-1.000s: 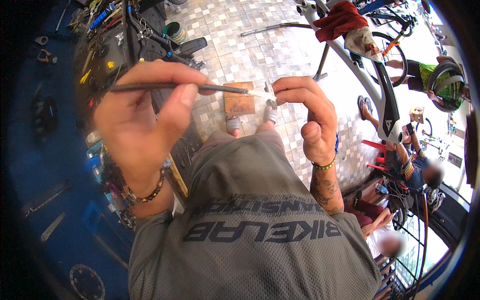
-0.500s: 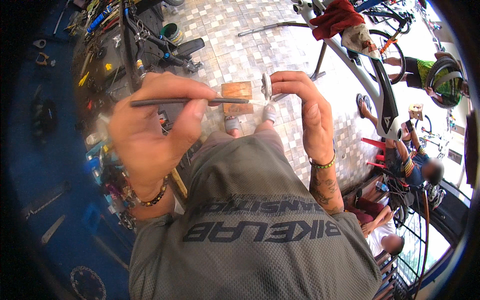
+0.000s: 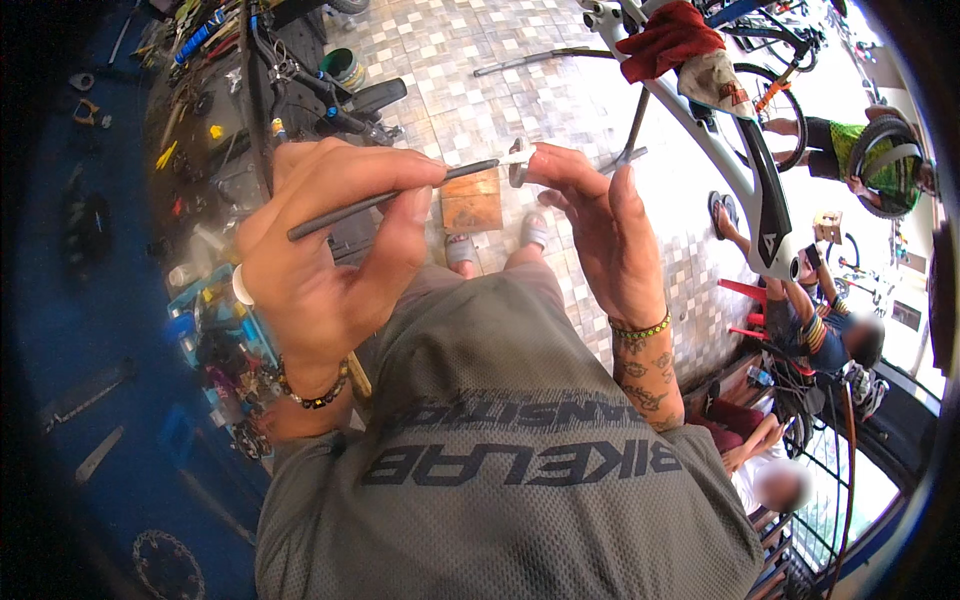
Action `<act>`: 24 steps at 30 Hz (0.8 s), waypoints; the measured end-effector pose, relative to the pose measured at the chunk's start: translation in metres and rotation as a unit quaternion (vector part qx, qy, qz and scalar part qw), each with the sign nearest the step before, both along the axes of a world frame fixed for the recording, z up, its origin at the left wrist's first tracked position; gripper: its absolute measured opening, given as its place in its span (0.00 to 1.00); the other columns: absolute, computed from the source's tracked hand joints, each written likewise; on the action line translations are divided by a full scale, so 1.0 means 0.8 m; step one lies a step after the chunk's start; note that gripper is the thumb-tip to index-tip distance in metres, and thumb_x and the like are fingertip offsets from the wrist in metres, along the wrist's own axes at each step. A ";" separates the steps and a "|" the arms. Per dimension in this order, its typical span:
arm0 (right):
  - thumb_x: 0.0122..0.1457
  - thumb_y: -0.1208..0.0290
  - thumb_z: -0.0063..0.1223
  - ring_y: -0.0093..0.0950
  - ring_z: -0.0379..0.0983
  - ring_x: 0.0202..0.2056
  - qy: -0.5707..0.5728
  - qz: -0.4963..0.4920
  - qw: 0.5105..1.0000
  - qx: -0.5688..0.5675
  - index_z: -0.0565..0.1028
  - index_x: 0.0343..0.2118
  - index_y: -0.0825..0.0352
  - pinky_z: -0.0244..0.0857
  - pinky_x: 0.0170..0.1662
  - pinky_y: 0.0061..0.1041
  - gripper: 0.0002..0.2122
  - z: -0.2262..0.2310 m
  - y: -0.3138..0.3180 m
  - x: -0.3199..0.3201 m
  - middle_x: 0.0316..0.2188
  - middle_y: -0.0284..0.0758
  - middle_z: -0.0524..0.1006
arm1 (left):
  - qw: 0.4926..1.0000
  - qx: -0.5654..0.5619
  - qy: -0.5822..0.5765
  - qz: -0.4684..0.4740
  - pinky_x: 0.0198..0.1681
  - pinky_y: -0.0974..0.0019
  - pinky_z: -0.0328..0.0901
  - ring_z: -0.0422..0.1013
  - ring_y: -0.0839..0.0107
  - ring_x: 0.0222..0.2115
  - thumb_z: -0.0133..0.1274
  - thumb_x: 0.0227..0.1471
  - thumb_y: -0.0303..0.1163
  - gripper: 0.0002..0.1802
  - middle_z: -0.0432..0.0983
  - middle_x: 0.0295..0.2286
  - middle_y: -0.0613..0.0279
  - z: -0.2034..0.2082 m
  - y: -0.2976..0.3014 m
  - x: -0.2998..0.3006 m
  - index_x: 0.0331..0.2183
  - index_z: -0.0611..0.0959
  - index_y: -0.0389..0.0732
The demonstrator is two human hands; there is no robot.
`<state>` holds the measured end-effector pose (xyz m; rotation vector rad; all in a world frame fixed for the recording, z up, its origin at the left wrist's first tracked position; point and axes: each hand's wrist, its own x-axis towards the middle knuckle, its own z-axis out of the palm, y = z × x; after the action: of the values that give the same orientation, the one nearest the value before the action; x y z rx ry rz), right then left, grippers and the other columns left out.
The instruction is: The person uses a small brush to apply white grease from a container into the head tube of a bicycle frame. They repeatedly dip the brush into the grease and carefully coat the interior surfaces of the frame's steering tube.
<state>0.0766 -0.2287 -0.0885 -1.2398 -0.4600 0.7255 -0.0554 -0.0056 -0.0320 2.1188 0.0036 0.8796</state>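
Observation:
My left hand pinches a thin, dark-handled brush between thumb and fingers. The brush slants up to the right, and its pale tip meets a small, round, silver-grey metal part. That part is held at the fingertips of my right hand, turned nearly edge-on, so its face hardly shows. Both hands are raised in front of my body, above the tiled floor. Below them a wooden block lies near my feet.
On the left stands a cluttered workbench with bike parts, near a green bucket. A grey bike frame with a red cloth over it stands at the right. Several people are farther right, one holding a wheel.
The brush has tilted, its tip rising to the metal part. My right hand has shifted slightly left and turned, bringing the part higher and more edge-on.

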 end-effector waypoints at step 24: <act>0.76 0.39 0.31 0.34 0.69 0.63 -0.122 -0.010 0.992 -0.043 0.81 0.57 0.70 0.58 0.65 0.36 0.36 -0.003 -0.010 0.009 0.63 0.42 0.74 | 0.999 -0.004 -0.039 -0.004 0.40 0.66 0.67 0.78 0.67 0.30 0.65 0.47 0.16 0.12 0.88 0.33 0.59 -0.007 -0.005 0.013 0.36 0.90 0.38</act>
<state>0.0837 -0.2366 -0.0906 -1.4194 -0.6207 0.5840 -0.0452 -0.0094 -0.0380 2.0747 -0.0423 0.9545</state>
